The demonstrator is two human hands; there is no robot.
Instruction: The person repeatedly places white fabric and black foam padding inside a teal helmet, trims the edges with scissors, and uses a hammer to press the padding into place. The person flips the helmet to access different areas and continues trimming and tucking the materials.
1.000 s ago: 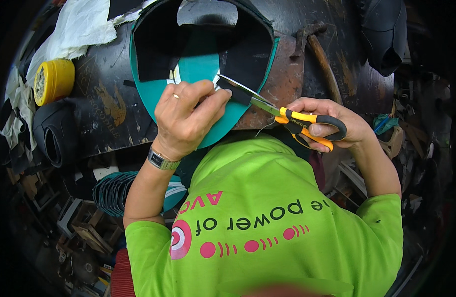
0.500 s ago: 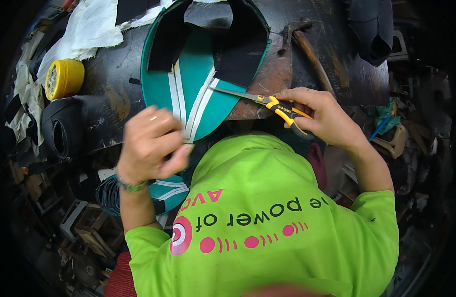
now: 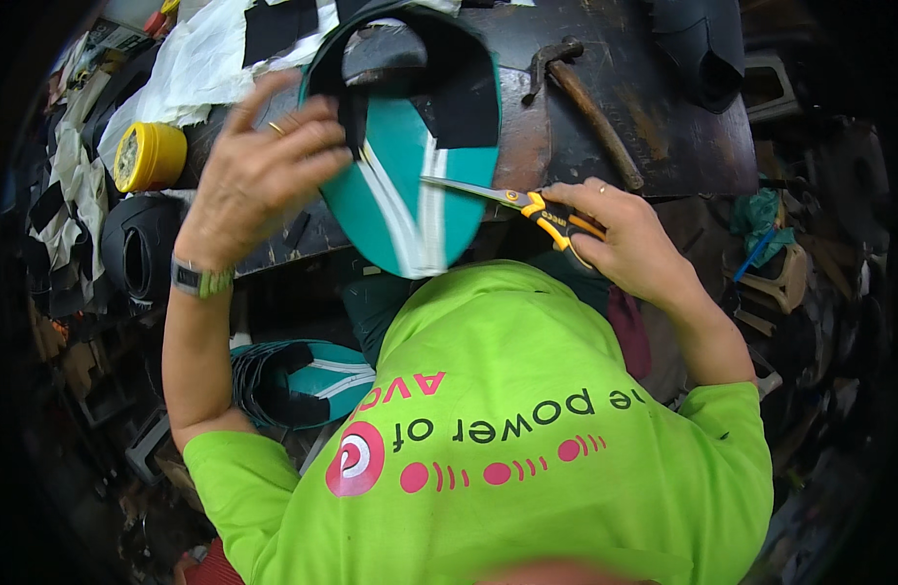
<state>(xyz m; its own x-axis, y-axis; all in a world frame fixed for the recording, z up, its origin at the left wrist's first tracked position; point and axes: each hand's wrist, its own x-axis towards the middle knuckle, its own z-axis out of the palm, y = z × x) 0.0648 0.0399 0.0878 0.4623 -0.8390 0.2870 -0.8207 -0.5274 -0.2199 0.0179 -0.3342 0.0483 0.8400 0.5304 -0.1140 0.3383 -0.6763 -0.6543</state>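
In my right hand (image 3: 629, 234) is a pair of scissors (image 3: 546, 219) with yellow and black handles. Its slim blades point left and lie over a white stripe on a teal and black piece (image 3: 459, 210) that looks like a shoe upper. This piece curves into a loop on the table, black inside, with white stripes meeting in a V at its near end. My left hand (image 3: 259, 171), a little blurred, has its fingers apart over the loop's left edge; whether they touch it I cannot tell.
A claw hammer (image 3: 593, 117) lies on the dark worn table (image 3: 663, 146). At the left stand a yellow tub (image 3: 152, 156) and a rolled black piece (image 3: 137, 249), near white cloth (image 3: 205, 58). Below the table edge sits a stack of similar teal pieces (image 3: 322, 380).
My left hand has moved up and left, from the near end of the teal piece to its far left side. The piece has turned slightly. The scissors stay nearly in place.
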